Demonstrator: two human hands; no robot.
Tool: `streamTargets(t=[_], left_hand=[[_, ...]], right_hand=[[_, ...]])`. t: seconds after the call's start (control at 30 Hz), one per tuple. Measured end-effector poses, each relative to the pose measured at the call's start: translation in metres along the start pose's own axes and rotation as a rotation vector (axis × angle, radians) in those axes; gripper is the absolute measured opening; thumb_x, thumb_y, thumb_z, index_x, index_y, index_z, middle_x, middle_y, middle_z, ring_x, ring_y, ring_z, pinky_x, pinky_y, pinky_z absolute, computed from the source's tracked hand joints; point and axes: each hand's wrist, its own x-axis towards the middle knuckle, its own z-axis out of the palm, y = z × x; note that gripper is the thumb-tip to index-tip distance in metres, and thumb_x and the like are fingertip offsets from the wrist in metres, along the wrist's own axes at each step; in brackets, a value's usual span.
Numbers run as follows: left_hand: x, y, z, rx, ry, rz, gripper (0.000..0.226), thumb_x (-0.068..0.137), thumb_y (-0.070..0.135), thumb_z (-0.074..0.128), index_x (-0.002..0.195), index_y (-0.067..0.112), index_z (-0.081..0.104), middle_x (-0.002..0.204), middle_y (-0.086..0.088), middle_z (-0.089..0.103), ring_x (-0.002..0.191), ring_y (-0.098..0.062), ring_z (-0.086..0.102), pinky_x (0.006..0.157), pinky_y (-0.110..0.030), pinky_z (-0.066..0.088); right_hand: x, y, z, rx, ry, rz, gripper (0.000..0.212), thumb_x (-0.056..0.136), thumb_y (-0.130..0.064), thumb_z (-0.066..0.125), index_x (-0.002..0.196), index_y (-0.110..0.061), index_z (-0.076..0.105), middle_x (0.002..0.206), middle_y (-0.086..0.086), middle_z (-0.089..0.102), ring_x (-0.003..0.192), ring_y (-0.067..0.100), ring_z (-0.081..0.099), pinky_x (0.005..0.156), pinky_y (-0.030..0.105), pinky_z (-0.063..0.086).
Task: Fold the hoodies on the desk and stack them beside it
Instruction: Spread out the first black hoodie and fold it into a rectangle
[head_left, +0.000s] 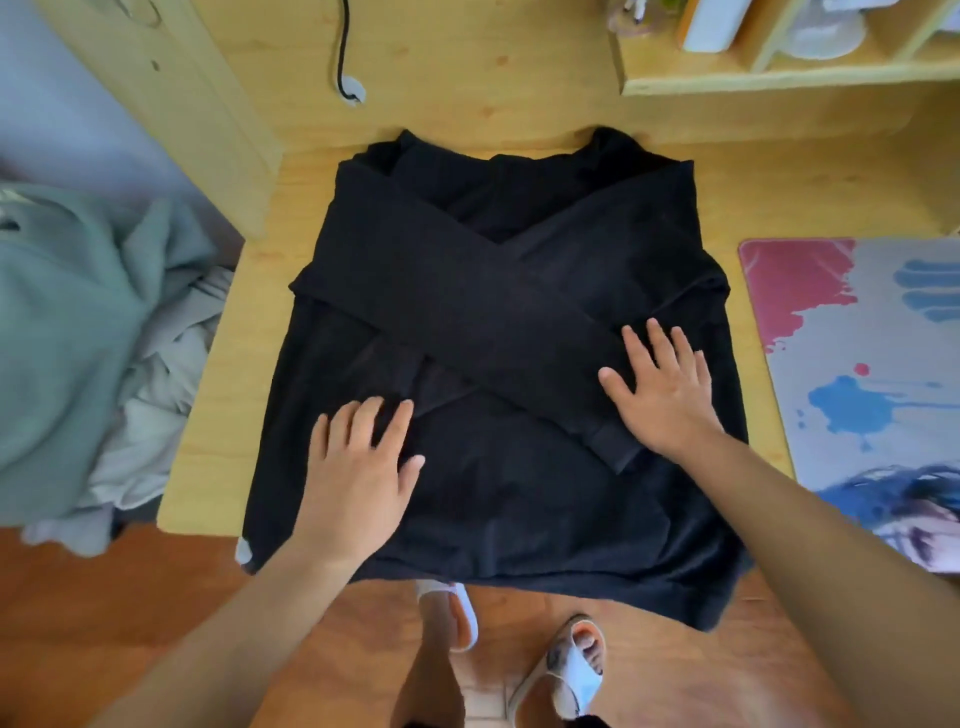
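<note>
**Both sleeves crossed, both hands flat on the black hoodie**

A black hoodie (498, 332) lies spread on the wooden desk (218, 415), its two sleeves folded inward and crossed in an X over the chest. The hem hangs off the near edge of the desk, and the dark cloth swallows most seams and folds; whether a hood is tucked under the far collar cannot be made out.

The left hand (363, 467) rests palm down on the lower left of the garment, fingers straight and slightly spread, fingertips at the end of one sleeve. The right hand (660, 389) lies flat on the other sleeve near its cuff, fingers apart, gripping nothing.

To the left, off the desk's edge, sits a heap of pale green and grey clothes (88, 338), cut off by the frame; how many pieces it holds is unclear. A printed mat (862, 374) lies on the desk at right, just beside the hoodie and partly out of view. Beyond, a cable (343, 52) runs down to the desktop, and a shelf (779, 78) holds blurred items. Below the desk, two sandalled feet (571, 670) stand on the floor.
</note>
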Motion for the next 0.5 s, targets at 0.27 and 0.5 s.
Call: streamTargets(t=[0.27, 0.5], left_hand=[[-0.018, 0.022, 0.024, -0.257, -0.226, -0.494, 0.074, 0.094, 0.071, 0.000, 0.161, 0.040, 0.003, 0.171, -0.010, -0.003, 0.155, -0.042, -0.007, 0.120, -0.069, 0.002], [0.039, -0.056, 0.032, -0.086, -0.241, -0.229, 0.071, 0.095, 0.075, 0.001, 0.160, 0.045, -0.003, 0.171, -0.005, -0.010, 0.155, -0.040, -0.012, 0.119, -0.071, 0.002]], right_hand=[[-0.030, 0.051, 0.008, -0.168, 0.067, -0.016, 0.078, 0.095, -0.066, 0.002, 0.162, -0.026, 0.007, 0.170, 0.003, 0.001, 0.156, 0.026, -0.002, 0.126, 0.045, 0.007], [-0.099, 0.030, 0.033, -0.114, 0.101, 0.127, 0.080, 0.094, -0.068, 0.016, 0.160, -0.022, 0.023, 0.168, 0.008, 0.015, 0.154, 0.031, 0.012, 0.122, 0.050, 0.022]])
